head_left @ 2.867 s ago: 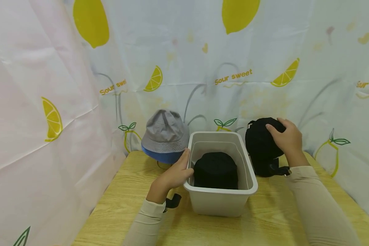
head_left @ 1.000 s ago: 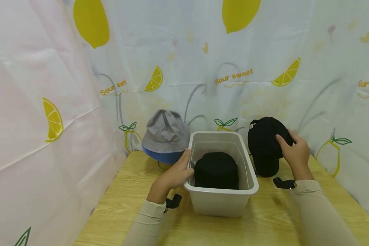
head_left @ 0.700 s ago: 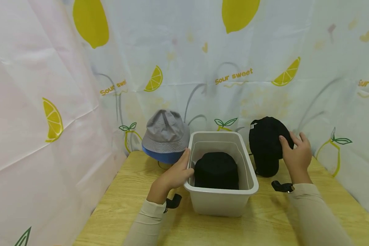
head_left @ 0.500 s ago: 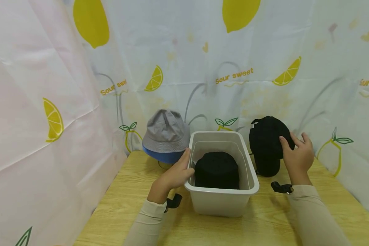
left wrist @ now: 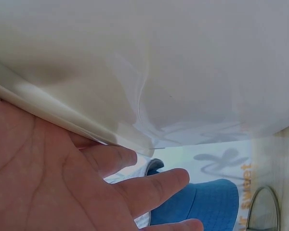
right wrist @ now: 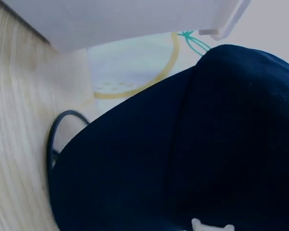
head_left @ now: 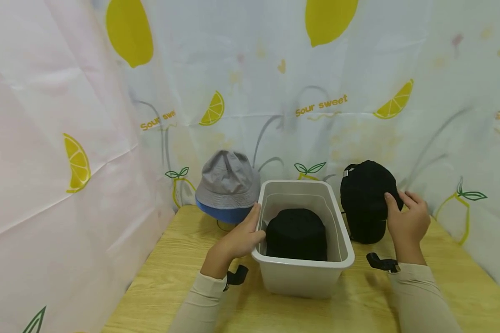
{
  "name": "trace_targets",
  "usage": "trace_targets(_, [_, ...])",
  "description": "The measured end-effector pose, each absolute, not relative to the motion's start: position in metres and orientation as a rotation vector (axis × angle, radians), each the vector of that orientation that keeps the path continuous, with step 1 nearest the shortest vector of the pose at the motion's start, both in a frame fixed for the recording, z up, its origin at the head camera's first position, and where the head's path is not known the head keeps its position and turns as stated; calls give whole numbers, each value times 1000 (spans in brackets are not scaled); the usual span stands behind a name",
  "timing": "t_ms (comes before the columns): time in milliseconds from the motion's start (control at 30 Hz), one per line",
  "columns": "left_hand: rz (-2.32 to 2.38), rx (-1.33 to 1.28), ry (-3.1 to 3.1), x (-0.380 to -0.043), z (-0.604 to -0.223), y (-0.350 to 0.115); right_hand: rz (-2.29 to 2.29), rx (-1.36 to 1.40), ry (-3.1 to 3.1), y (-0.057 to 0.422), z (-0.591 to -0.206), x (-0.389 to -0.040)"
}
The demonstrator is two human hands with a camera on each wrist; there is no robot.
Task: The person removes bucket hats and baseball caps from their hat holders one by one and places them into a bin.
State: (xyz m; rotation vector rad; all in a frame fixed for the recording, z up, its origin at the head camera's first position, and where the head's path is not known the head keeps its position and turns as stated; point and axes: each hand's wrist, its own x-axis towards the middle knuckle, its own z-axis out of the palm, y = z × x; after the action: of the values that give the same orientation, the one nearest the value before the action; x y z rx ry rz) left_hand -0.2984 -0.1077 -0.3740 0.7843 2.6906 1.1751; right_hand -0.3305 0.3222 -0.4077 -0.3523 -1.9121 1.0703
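My left hand (head_left: 235,241) holds the left rim of a pale grey plastic bin (head_left: 297,281), thumb over the rim and fingers along the outside wall. Inside the bin lies a black hat (head_left: 296,233), crown up. To the right of the bin a black baseball cap (head_left: 366,189) sits with its brim hanging down toward the table. My right hand (head_left: 409,224) pinches the right side of that cap, thumb in front and fingertips behind. In the right wrist view the cap (right wrist: 183,139) fills most of the picture, with a dark wire loop (right wrist: 52,130) beside its brim.
Behind the left hand a grey bucket hat (head_left: 227,180) with a blue underside sits on a wire stand, whose loop (left wrist: 264,204) shows in the left wrist view. A lemon-print curtain (head_left: 250,69) encloses the back and left of the wooden table (head_left: 171,273).
My right hand has slid from the cap's upper right down to its right side, and the cap has shifted slightly right. The left hand keeps its hold on the bin rim.
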Motion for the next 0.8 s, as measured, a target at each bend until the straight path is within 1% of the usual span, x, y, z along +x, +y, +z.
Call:
trace_targets(433, [1142, 763, 2711, -295, -375, -108, 1017, -279, -1837, 323, -402, -328])
trace_targets(800, [1127, 762, 2723, -295, -375, -108, 1084, -312, -1790, 313, -394, -322])
